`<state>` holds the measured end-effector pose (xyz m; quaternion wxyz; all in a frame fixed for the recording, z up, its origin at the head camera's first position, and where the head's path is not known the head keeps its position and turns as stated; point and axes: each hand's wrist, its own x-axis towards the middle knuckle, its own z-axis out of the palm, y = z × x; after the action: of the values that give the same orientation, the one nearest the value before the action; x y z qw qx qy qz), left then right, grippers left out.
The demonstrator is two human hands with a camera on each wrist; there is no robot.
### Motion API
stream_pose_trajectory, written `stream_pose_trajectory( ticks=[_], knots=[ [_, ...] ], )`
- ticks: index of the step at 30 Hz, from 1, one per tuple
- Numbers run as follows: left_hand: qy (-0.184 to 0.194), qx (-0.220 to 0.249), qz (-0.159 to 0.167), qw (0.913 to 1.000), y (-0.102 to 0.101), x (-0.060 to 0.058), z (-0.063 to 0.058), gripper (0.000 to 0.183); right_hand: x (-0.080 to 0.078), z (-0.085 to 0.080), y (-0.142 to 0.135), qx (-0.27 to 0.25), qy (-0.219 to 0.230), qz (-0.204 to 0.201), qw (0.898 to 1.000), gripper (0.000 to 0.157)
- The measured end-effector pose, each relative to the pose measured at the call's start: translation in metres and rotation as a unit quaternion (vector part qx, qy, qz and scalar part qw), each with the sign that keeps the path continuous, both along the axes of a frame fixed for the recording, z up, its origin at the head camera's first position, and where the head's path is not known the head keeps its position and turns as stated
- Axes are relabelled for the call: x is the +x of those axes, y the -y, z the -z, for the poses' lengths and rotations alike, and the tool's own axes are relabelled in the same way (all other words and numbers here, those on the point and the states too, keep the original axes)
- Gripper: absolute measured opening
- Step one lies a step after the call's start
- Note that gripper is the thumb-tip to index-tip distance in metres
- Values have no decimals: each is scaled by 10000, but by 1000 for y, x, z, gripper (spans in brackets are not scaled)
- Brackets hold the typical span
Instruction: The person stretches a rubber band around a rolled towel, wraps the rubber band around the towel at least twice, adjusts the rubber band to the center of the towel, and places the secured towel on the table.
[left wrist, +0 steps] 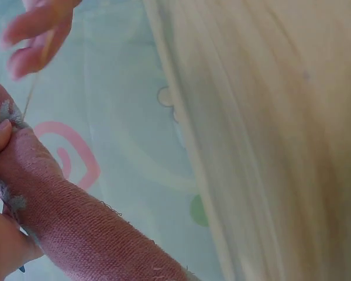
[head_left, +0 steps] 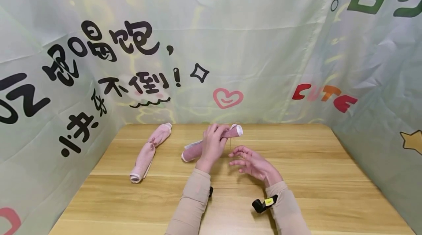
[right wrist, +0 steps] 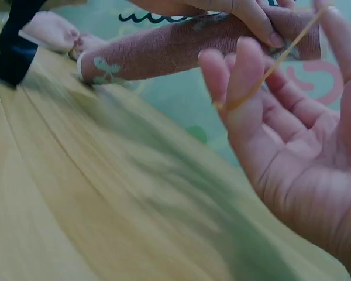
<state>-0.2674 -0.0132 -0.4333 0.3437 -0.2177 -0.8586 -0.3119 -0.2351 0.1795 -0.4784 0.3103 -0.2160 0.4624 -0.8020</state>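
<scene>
My left hand [head_left: 212, 145] grips a rolled pink towel [head_left: 192, 151] from above, near its right part. The roll lies slanted, its white-edged end up at the right. Grey-white patches show on its cloth in the left wrist view. To the right and nearer, my right hand [head_left: 253, 165] has its fingers bent and spread, with a thin tan rubber band [right wrist: 298, 40] hooked over them. That band is stretched, running up toward the roll near the left fingers. Part of the roll is hidden under the left hand.
A second rolled pink towel [head_left: 144, 160] lies on the left of the wooden table [head_left: 329, 187], cinched at its middle. Printed cloth walls [head_left: 263, 62] enclose the table at the back and sides. A black strap [head_left: 260, 205] sits on the right wrist.
</scene>
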Motion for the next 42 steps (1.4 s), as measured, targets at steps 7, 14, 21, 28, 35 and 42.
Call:
stream_pose_trajectory(
  ticks=[7,14,21,28,35,42],
  knots=[
    [159,621,294,9975,-1,-1,-2,31,-4,16,17,-2833,278,-1232,9507,51],
    [2,889,327,9955,-2,-2,-2,30,3,8,35,-4926,1333,-1062,8534,56],
    [-166,1023,292,9942,-3,-2,-3,28,7,-4,43,-6113,2357,-52,7555,60],
    [-361,947,266,9945,-6,1,-5,28,12,-21,49,-5656,3202,2055,7316,34],
    [-303,1181,33,9925,-6,3,-5,23,18,-24,63,-4276,2693,2337,8307,56],
    [-241,1220,218,9920,-1,4,-8,22,22,-28,62,-3205,1618,1897,9138,59]
  ],
)
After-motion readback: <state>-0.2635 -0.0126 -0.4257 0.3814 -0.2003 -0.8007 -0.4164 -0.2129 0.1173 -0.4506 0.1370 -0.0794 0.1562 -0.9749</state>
